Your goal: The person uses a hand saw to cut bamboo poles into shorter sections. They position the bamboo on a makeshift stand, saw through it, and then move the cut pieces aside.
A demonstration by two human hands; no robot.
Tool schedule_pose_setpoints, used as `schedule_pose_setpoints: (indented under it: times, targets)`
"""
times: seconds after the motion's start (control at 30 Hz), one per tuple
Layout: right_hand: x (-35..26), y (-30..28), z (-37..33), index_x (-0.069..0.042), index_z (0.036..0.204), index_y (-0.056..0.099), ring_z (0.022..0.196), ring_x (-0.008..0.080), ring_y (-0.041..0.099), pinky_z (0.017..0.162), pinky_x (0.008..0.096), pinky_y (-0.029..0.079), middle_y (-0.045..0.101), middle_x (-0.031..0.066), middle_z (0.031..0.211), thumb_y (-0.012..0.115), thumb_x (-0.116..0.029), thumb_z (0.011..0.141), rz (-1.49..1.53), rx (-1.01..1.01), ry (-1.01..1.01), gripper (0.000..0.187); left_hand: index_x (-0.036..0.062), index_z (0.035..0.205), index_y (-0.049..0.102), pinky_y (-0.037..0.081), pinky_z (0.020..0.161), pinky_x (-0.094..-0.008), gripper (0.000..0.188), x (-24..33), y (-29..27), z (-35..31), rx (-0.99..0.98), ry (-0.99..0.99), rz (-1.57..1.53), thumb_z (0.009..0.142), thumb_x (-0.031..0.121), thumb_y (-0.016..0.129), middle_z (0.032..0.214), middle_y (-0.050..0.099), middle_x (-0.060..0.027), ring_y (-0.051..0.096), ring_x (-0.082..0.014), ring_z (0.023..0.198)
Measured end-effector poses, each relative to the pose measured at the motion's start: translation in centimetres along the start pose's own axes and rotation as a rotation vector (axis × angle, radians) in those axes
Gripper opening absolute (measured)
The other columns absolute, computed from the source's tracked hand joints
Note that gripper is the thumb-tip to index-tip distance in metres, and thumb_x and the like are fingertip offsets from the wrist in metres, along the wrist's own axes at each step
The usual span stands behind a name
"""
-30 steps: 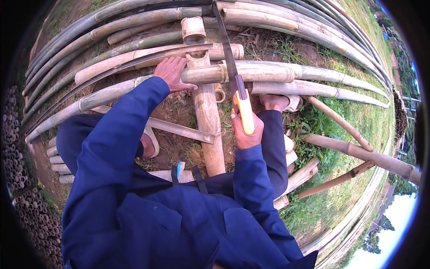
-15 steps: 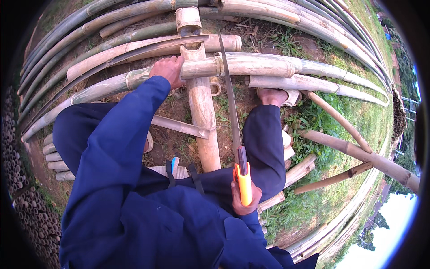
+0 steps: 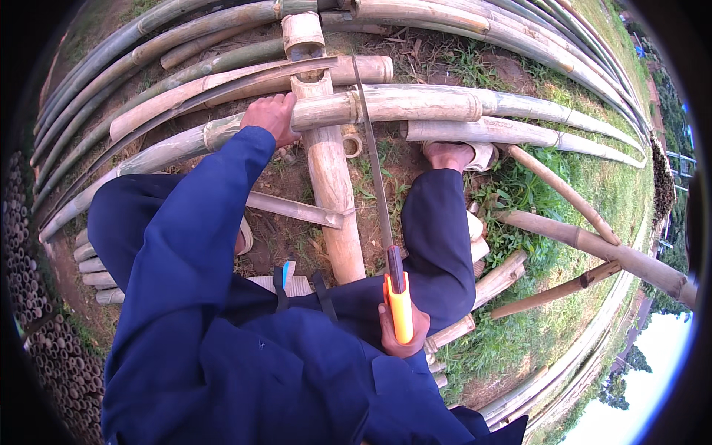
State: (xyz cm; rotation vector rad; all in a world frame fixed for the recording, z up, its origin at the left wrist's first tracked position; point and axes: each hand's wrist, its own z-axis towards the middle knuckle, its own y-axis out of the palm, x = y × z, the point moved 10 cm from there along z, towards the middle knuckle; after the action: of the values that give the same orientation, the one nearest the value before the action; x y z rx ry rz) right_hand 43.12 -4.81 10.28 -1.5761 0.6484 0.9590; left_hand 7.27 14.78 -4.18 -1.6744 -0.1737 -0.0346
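Observation:
A long pale bamboo pole (image 3: 423,104) lies crosswise over an upright-running bamboo support (image 3: 331,185) with a notched end. My left hand (image 3: 270,119) is wrapped over the pole just left of the support, pressing against it. In my right hand (image 3: 404,330), low and near my thigh, is a handsaw (image 3: 380,193) with an orange handle. Its long thin blade points away from me and crosses the pole right of the support, close to a node. Whether the teeth have cut into the bamboo I cannot tell.
Split bamboo strips (image 3: 215,89) and several long poles (image 3: 475,26) lie beyond. A thick propped pole (image 3: 593,241) stands at the right over grass. A short bamboo ring (image 3: 352,144) lies beside the support. Stacked bamboo ends (image 3: 63,356) fill the lower left. My sandalled foot (image 3: 452,154) is near the pole.
The saw has drawn back slightly toward me with my right hand. My left hand keeps its hold on the pole. The whole view has shifted a little.

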Motion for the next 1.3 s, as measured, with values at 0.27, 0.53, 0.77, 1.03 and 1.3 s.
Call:
schedule_pose_setpoints:
  times: [0.27,0.53,0.77,1.03,1.3]
  targets:
    - [2.6,5.1,14.0,0.003,0.099,0.07,0.063,0.0125,0.06,0.062,0.0303,0.05,0.066,0.0094,0.073,0.071,-0.005,0.091,0.184,-0.03,-0.039,0.012,0.0062,0.12,0.057,0.058,0.091,-0.0453,0.07,-0.3,0.3,0.0,-0.035,0.007,0.017,0.071,0.048,0.087,0.113,0.071,-0.0184,0.072,-0.0353,0.103]
    - [1.9,4.9,14.7,-0.002,0.08,0.062,0.047,0.0074,0.053,0.047,0.0245,0.043,0.059,0.0002,0.06,0.071,-0.002,0.093,0.317,0.0,0.06,0.016,0.0043,0.125,0.057,0.059,0.09,-0.0449,0.071,0.2,0.0,0.1,-0.054,0.031,-0.029,0.075,0.046,0.085,0.114,0.072,-0.0182,0.072,-0.0346,0.105]
    - [2.4,4.4,15.7,-0.003,0.079,0.063,0.046,0.0091,0.053,0.045,0.0267,0.042,0.059,0.0009,0.059,0.074,-0.003,0.091,0.269,0.06,0.06,0.016,-0.0001,0.121,0.063,0.06,0.087,-0.0427,0.062,-0.2,-0.4,0.2,-0.007,0.068,-0.145,0.074,0.037,0.083,0.11,0.075,-0.0209,0.075,-0.0338,0.1]
    - [1.4,4.5,15.8,-0.004,0.075,0.064,0.047,0.0094,0.054,0.046,0.0276,0.043,0.058,0.0006,0.057,0.074,-0.008,0.091,0.166,0.021,0.088,0.019,0.0009,0.114,0.067,0.06,0.087,-0.0424,0.054,-0.3,-0.4,0.4,-0.063,0.055,-0.198,0.073,0.033,0.082,0.108,0.075,-0.0207,0.075,-0.0327,0.1]
    - [1.3,6.1,14.2,-0.002,0.083,0.067,0.058,0.0068,0.055,0.053,0.027,0.045,0.063,0.0,0.069,0.073,-0.009,0.092,0.149,0.034,0.117,0.013,0.0009,0.118,0.063,0.059,0.086,-0.044,0.061,-0.7,0.1,0.4,-0.076,0.093,-0.16,0.072,0.036,0.082,0.107,0.075,-0.0225,0.075,-0.0348,0.098]
